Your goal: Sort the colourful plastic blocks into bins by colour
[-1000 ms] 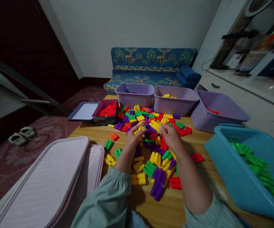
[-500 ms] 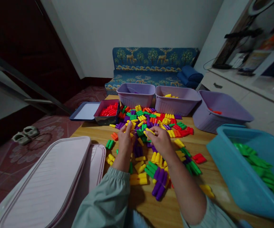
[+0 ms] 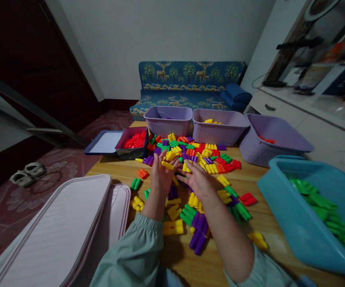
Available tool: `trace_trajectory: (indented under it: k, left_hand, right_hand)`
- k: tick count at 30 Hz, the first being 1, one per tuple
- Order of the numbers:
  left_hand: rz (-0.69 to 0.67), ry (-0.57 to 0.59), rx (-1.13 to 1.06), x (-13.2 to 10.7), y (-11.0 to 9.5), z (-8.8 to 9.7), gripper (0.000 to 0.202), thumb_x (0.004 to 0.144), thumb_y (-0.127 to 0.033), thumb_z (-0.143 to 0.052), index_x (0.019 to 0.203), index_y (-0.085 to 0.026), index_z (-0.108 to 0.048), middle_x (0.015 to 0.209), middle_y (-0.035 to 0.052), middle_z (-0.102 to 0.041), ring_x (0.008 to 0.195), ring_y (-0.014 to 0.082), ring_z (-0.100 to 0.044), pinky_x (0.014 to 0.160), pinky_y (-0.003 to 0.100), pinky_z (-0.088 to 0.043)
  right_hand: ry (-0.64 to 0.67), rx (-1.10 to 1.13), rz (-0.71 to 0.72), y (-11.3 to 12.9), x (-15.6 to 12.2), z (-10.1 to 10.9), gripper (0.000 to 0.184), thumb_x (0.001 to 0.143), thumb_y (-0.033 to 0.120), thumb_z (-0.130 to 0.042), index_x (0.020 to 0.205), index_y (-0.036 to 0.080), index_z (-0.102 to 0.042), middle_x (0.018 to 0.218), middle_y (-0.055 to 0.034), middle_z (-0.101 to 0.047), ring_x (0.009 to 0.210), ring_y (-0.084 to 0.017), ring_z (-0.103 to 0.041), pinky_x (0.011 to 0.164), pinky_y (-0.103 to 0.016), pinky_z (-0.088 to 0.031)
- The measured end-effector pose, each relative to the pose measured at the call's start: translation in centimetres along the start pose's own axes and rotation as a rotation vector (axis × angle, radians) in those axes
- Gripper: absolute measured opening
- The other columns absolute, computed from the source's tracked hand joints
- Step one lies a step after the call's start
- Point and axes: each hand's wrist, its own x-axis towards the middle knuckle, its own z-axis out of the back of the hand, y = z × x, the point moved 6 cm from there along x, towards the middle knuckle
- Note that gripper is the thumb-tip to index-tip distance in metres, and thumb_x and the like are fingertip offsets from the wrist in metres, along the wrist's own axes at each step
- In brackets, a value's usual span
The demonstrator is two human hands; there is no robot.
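A heap of small plastic blocks (image 3: 190,153) in yellow, purple, green, red and orange covers the middle of the wooden table (image 3: 118,171). Both my hands are raised just above the near side of the heap, palms turned toward each other. My left hand (image 3: 159,178) has its fingers curled on a yellow block (image 3: 168,164). My right hand (image 3: 198,182) pinches another yellow block (image 3: 186,168) at its fingertips. The two hands nearly touch. More blocks lie under and beside my wrists.
Three lilac bins (image 3: 168,119) (image 3: 220,129) (image 3: 275,139) line the far edge, and the middle one holds yellow blocks. A dark tin (image 3: 132,143) holds red blocks, with its lid (image 3: 104,142) beside it. A blue tub (image 3: 300,215) with green blocks stands right. A pink case (image 3: 55,227) lies left.
Both hands have lifted off the heap and turned palm to palm, coming closer together. Some blocks right of my right hand have been pushed apart.
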Motion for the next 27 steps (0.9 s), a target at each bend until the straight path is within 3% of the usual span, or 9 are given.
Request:
trace_trajectory:
  k: [4,8,11,16,21,24,27]
  left_hand:
    - [-0.141,0.066,0.109,-0.8,0.2,-1.2,0.059,0.089,-0.066,-0.034,0.123,-0.023,-0.056,0.129,0.0095,-0.058,0.119,0.0218,-0.057,0.096,0.033,-0.048]
    - [-0.31,0.124,0.344,-1.4,0.7,-1.7,0.058,0.091,-0.063,-0.032,0.125,-0.023,-0.056,0.139,0.0075,-0.052,0.135,0.022,-0.041,0.113,0.036,-0.029]
    - [-0.395,0.18,0.487,-1.7,0.8,-1.8,0.059,0.091,-0.063,-0.036,0.128,-0.021,-0.056,0.143,0.0082,-0.049,0.139,0.0228,-0.035,0.117,0.037,-0.021]
    - [-0.358,0.305,0.502,-2.0,0.8,-2.1,0.064,0.091,-0.063,-0.034,0.139,-0.021,-0.045,0.13,0.0123,-0.061,0.129,0.0264,-0.049,0.111,0.044,-0.032]
    - [-0.355,0.343,0.544,-2.3,0.4,-2.7,0.065,0.092,-0.064,-0.03,0.134,-0.018,-0.05,0.113,0.0118,-0.07,0.126,0.0273,-0.053,0.112,0.045,-0.03]
    - [-0.361,0.325,0.512,-2.1,0.3,-2.7,0.063,0.092,-0.061,-0.033,0.131,-0.016,-0.053,0.111,0.0128,-0.071,0.117,0.0263,-0.06,0.107,0.043,-0.038]
    - [-0.409,0.202,0.526,-1.4,-0.2,-1.7,0.053,0.092,-0.053,-0.042,0.122,-0.013,-0.059,0.112,0.0134,-0.07,0.107,0.0233,-0.064,0.096,0.037,-0.047]
  right_hand:
    - [0.044,0.142,-0.041,-0.3,-0.3,-1.2,0.029,0.071,0.032,-0.072,0.093,0.023,-0.055,0.098,-0.0017,-0.069,0.082,-0.017,-0.069,0.068,-0.028,-0.057]
    - [0.038,0.191,-0.083,-0.7,-0.5,-1.9,0.027,0.072,0.029,-0.07,0.095,0.023,-0.056,0.094,-0.0025,-0.07,0.082,-0.018,-0.068,0.065,-0.028,-0.056]
    - [0.016,0.22,-0.061,-1.0,-0.3,-1.7,0.031,0.067,0.024,-0.072,0.094,0.024,-0.057,0.087,0.0002,-0.07,0.08,-0.017,-0.068,0.065,-0.027,-0.056]
    - [-0.089,0.254,0.014,-0.5,-0.2,-0.6,0.051,0.057,0.013,-0.077,0.102,0.027,-0.057,0.083,0.0056,-0.067,0.073,-0.013,-0.067,0.063,-0.023,-0.056]
    - [-0.138,0.258,0.031,-0.4,0.0,0.1,0.047,0.057,0.015,-0.079,0.097,0.026,-0.058,0.079,0.0066,-0.065,0.07,-0.012,-0.065,0.061,-0.024,-0.057]
    - [-0.173,0.285,0.047,-0.4,0.3,0.6,0.039,0.06,0.013,-0.076,0.092,0.024,-0.058,0.078,0.0064,-0.065,0.07,-0.011,-0.064,0.061,-0.023,-0.058]
    - [-0.197,0.345,0.056,-0.2,0.7,1.2,0.029,0.066,0.01,-0.069,0.09,0.022,-0.057,0.075,0.0049,-0.066,0.067,-0.011,-0.065,0.061,-0.024,-0.058]
